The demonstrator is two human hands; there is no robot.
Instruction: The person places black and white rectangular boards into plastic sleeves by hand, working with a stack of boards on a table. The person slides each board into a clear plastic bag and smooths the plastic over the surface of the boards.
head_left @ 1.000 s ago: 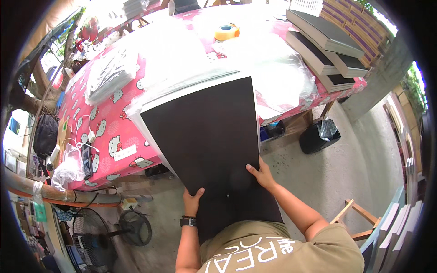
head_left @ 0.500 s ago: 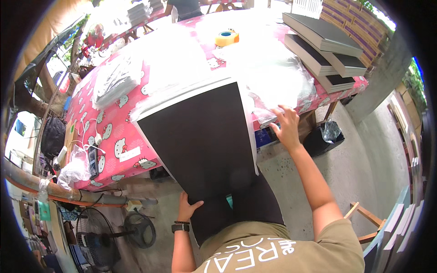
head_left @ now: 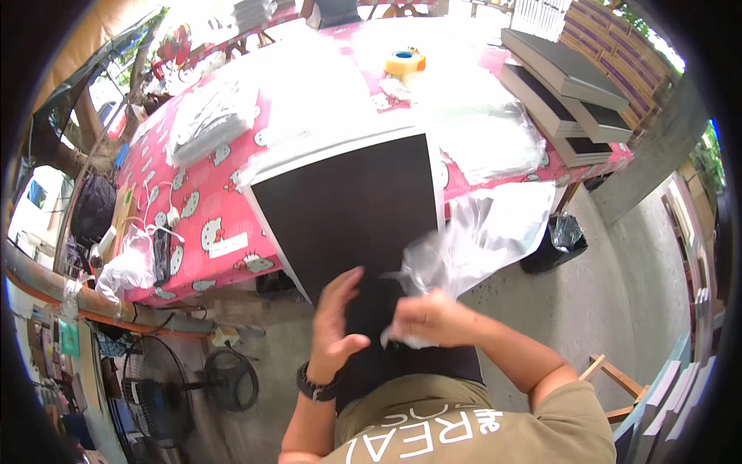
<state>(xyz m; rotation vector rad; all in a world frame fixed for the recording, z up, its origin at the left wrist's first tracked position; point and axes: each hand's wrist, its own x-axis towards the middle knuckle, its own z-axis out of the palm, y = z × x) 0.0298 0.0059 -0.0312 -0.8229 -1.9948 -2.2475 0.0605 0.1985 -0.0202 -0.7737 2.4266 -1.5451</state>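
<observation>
A clear plastic bag [head_left: 498, 232] trails from my right hand [head_left: 434, 319], whose fingers are closed on its edge in front of my lap. The bag stretches back toward the table's near edge and is partly smeared by motion. To its left, my left hand [head_left: 338, 325] is open, fingers stretched up and thumb apart, holding nothing. Beyond both hands lies a large black rectangular panel [head_left: 348, 201] with a white border. It rests on the table and slopes over the near edge toward my lap. A pile of clear plastic bags [head_left: 483, 139] lies to the panel's right.
Thick black-topped slabs [head_left: 568, 69] are stacked at the table's far right. An orange tape roll [head_left: 405, 62] sits near the middle of the pink tablecloth [head_left: 220, 236]. A black fan [head_left: 158, 390] stands lower left, and a black bin [head_left: 553, 251] stands right.
My right hand has drawn a plastic bag from the pile toward my lap. My left hand has risen from my thigh to in front of me.
</observation>
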